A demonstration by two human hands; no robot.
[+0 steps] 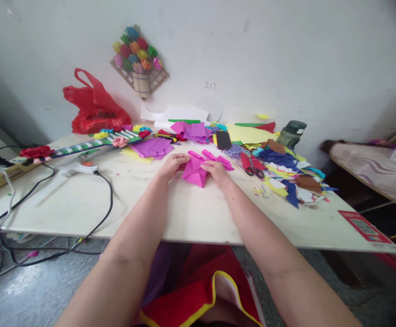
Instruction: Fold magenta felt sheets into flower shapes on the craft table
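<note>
Between my two hands is a piece of bright pink paper [194,174], folded and creased, just above the white table [198,218]. My left hand [175,165] pinches its left edge. On the right side, my right hand [215,171] grips the paper with thumb and fingers closed. More pink paper pieces [222,160] lie just behind my right hand. Scissors [254,169] with dark handles rest to the right, beside a thin wooden stick [243,171]. Behind my hands are a stack of purple paper [153,147] and a black phone [223,140].
Coloured paper scraps [286,177] cover the right side, near a green bottle [292,133]. At left lie a white glue gun [78,170] with its black cord, a flower-decorated strip [82,147] and a red plastic bag [97,106]. A paper-flower bouquet [138,59] hangs on the wall.
</note>
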